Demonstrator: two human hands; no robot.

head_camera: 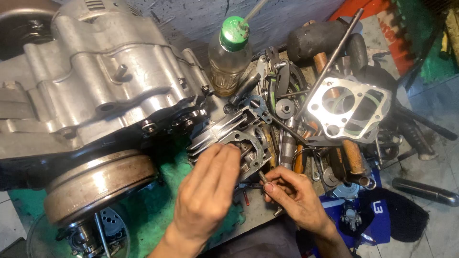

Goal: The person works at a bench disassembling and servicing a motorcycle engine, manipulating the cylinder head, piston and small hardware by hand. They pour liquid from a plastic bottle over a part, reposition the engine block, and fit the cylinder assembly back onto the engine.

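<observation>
The finned cylinder (239,138) sits partly seated on the engine crankcase (95,81); left hand (208,191) rests open on it, right hand (294,196) pinches a small bolt (262,177), not yet fitted.

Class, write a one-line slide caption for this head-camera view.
Left hand rests on a finned engine cylinder while right hand pinches a small metal pin beside it.

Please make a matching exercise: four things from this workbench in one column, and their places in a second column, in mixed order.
1. bottle
2. gasket
3. cylinder
4. clutch drum

a. on the tool pile, right
b. under the left hand
c. upright, top centre
d. lower left, on the engine

Pairs: 1-c, 2-a, 3-b, 4-d
</observation>
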